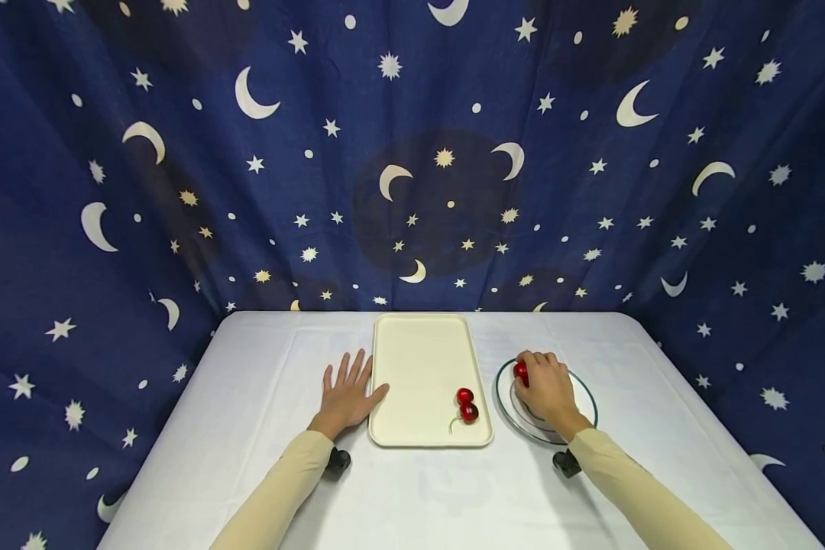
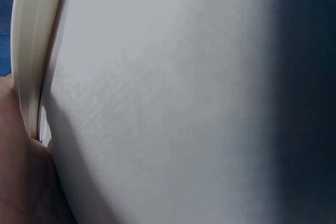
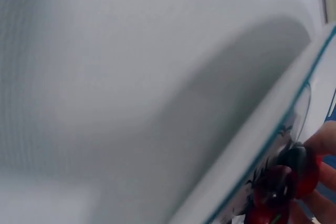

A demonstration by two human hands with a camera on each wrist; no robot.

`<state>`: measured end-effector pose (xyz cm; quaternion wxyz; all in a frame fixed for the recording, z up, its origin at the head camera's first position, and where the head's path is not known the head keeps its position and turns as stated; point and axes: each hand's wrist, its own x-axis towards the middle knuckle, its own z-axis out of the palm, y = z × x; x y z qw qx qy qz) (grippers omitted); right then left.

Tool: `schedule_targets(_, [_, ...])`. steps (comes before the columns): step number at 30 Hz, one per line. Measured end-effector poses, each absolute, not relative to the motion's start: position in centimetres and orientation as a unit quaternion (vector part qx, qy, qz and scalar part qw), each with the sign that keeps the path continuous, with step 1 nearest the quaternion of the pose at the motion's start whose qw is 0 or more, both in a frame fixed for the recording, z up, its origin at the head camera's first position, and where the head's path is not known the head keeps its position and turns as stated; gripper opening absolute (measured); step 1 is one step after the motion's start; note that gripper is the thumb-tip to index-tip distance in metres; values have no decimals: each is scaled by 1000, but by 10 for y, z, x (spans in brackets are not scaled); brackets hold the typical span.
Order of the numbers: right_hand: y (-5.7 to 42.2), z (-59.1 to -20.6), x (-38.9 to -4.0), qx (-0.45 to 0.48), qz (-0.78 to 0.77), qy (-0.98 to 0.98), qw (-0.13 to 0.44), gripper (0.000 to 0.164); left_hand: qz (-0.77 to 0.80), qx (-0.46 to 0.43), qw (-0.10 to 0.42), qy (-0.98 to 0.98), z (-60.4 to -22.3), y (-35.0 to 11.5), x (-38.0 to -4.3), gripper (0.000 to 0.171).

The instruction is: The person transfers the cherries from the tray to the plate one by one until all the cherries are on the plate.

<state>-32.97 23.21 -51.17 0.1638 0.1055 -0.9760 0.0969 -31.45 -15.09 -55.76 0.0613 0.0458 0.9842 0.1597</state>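
My right hand [image 1: 548, 391] is over a round plate with a blue-green rim [image 1: 594, 403], its fingers and thumb gripping a red cherry [image 1: 520, 370]. In the right wrist view the fingers [image 3: 324, 140] curl round the cherry [image 3: 308, 178], and more dark red cherries [image 3: 273, 187] lie in the plate beside it. My left hand [image 1: 346, 399] is spread with straight fingers at the left side of a cream rectangular tray [image 1: 419, 359], the thumb lying over its edge. Two red cherries, one [image 1: 464, 396] behind the other [image 1: 469, 413], sit at the tray's right; a pale stem shows.
A white cloth covers the table [image 1: 426, 496]. Behind it and at both sides hangs a dark blue curtain [image 1: 330, 176] with moons and stars. The plate stands just right of the tray, with a narrow gap between them.
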Motion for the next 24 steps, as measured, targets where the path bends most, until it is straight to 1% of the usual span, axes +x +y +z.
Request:
schedule_targets(6, [230,-511,-331,113,106,-974,165,36,157,42,77,984,-554,-152,-314,84])
schedule_targets(11, [226,-514,-331,133,136,-962,197,30,160,46,65,984,-553,-151,-312,84])
schedule_targets(16, [216,-516,-330,192,163,-945,210,27,161,46,66,984,-555,-152,-311,83])
schedule_targets(24, [196,-511,-328,318,198,-909,183,22,157,45,61,985,-556,-151,-312,84])
